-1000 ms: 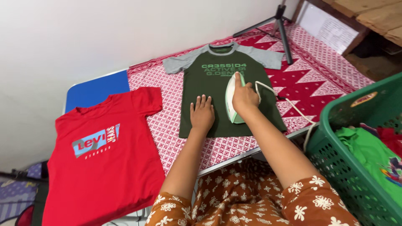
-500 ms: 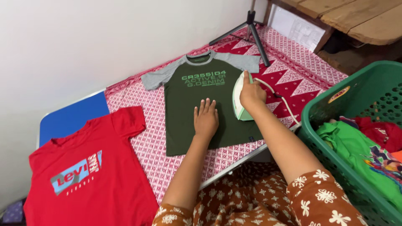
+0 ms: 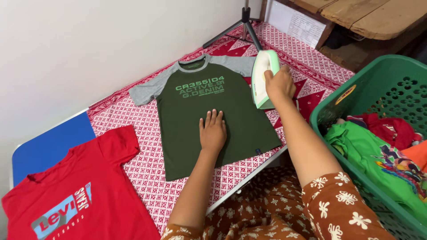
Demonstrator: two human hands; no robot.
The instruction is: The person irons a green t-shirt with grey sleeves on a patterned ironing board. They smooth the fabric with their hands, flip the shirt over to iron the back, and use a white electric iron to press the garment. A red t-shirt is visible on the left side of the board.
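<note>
The red shirt point(image 3: 80, 195) runs off the bottom left edge. The green basket point(image 3: 356, 95) is cut by the right edge. The right hand point(image 3: 279, 84) hides the iron's point(image 3: 263, 75) handle and the cord beside the basket.

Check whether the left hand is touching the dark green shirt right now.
Touching. The head view shows the left hand lying flat, palm down, fingers spread, on the dark green shirt, with no gap beneath it.
</note>
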